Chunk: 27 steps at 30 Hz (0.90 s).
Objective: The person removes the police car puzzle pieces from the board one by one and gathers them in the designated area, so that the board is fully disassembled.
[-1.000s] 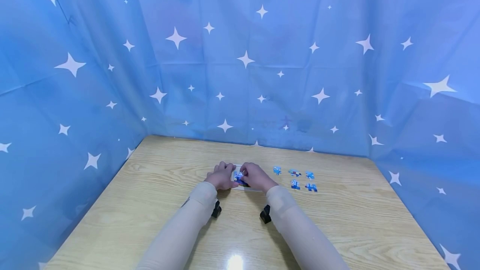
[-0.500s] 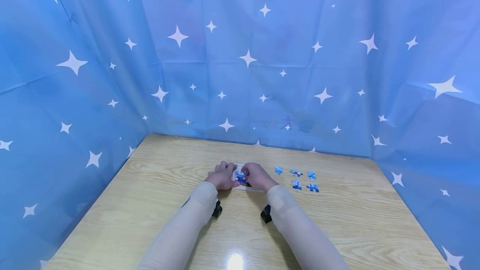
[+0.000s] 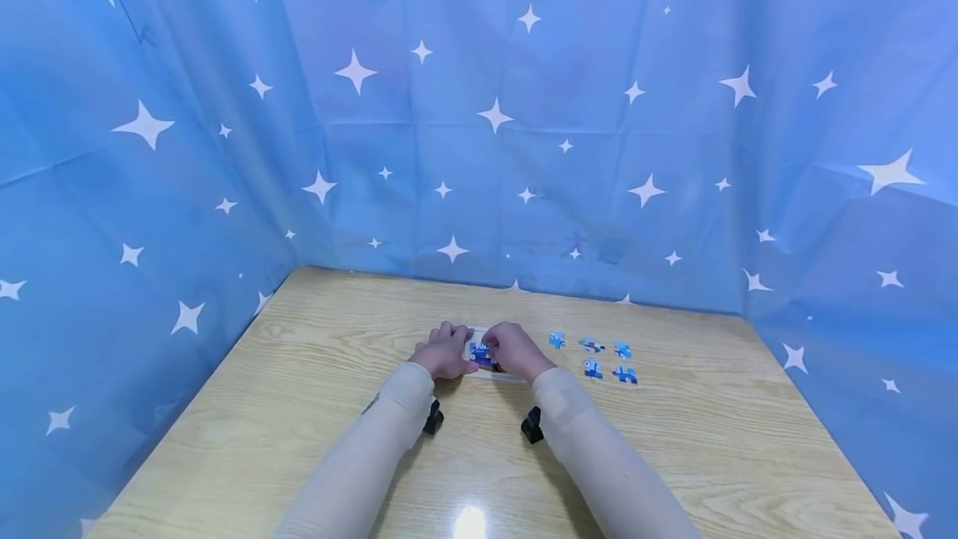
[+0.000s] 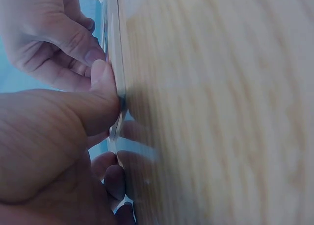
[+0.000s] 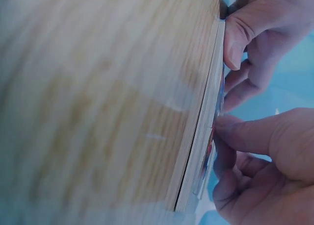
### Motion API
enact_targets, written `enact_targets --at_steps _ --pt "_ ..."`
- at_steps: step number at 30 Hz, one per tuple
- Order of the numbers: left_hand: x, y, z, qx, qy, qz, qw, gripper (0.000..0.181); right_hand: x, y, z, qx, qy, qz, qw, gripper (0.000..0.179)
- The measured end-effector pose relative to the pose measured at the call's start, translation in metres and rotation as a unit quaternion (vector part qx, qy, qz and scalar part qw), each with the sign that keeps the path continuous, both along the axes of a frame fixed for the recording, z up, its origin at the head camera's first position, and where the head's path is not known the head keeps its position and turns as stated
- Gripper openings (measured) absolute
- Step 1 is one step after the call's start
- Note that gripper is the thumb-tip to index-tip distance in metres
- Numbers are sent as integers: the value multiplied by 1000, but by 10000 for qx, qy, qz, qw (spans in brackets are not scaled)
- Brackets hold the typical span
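A shallow white puzzle tray (image 3: 503, 377) lies on the table in front of me, with blue puzzle pieces (image 3: 480, 353) inside its left part. My left hand (image 3: 443, 351) grips the tray's left side, its thumb on the near rim as the left wrist view shows. Over the tray's middle, my right hand (image 3: 513, 350) pinches a puzzle piece (image 5: 209, 150) with red and blue on it between thumb and curled fingers. In the right wrist view this piece sits low against the tray edge (image 5: 196, 151). Most of it is hidden by the fingers.
Several loose blue puzzle pieces (image 3: 593, 368) lie in two rough rows right of the tray. The wooden table (image 3: 299, 406) ends at a blue curtain (image 3: 464, 148) with white stars behind and at both sides. A black wrist camera (image 3: 532, 425) hangs under the right sleeve.
The right hand's fingers have shifted slightly over the tray, showing a bit more of the blue pieces. The left hand keeps its place. The view has shifted slightly.
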<state>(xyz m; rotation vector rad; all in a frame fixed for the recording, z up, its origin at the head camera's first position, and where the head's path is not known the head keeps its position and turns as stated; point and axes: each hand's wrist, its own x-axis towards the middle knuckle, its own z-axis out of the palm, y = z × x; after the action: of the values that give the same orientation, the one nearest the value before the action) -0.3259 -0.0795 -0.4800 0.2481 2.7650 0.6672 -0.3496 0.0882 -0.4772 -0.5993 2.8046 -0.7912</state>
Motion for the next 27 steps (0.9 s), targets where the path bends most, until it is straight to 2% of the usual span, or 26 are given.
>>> enact_targets --at_steps 10,19,24,27 --pt "0 -1 0 45 -10 -6 10000 66 2 0 0 -76 -27 4 10000 23" --pt "-1 1 -5 -206 67 -34 9998 66 2 -1 0 -45 -253 -29 9997 25" --pt "0 1 -4 -166 57 -26 9998 65 4 -1 1 -34 -191 -47 9998 24" --pt "-4 0 -8 -145 53 -67 9999 66 5 -1 2 -39 -142 -65 9999 23"
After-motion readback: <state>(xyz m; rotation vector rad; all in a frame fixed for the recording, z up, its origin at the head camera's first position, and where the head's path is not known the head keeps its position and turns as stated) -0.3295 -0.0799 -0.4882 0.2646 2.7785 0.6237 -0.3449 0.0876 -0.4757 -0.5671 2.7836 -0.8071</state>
